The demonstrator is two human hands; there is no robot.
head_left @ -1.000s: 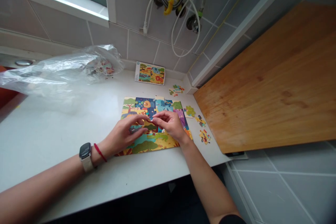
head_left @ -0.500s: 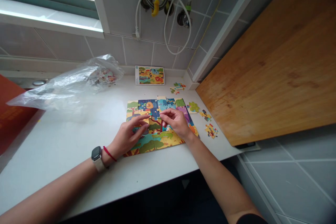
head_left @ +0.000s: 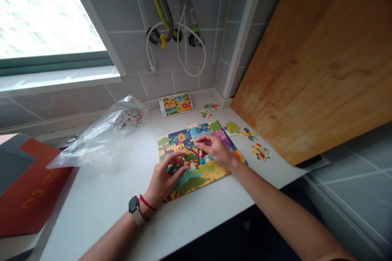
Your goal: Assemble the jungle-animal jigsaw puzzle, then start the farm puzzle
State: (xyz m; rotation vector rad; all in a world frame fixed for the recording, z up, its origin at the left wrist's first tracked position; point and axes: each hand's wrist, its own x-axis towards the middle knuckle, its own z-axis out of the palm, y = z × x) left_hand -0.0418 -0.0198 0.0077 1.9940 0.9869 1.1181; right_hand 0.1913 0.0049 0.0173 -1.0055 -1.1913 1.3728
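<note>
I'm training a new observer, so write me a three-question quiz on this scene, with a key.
1. Fill in the colour: the bracelet beside the smartwatch is ____.
2. True or false: in the picture, the clear plastic bag lies to the left of the jigsaw puzzle.
3. Choose one. The left hand and the right hand are both over:
A. the clear plastic bag
B. the jigsaw puzzle
C. the wooden panel

Key:
1. Red.
2. True.
3. B.
</note>
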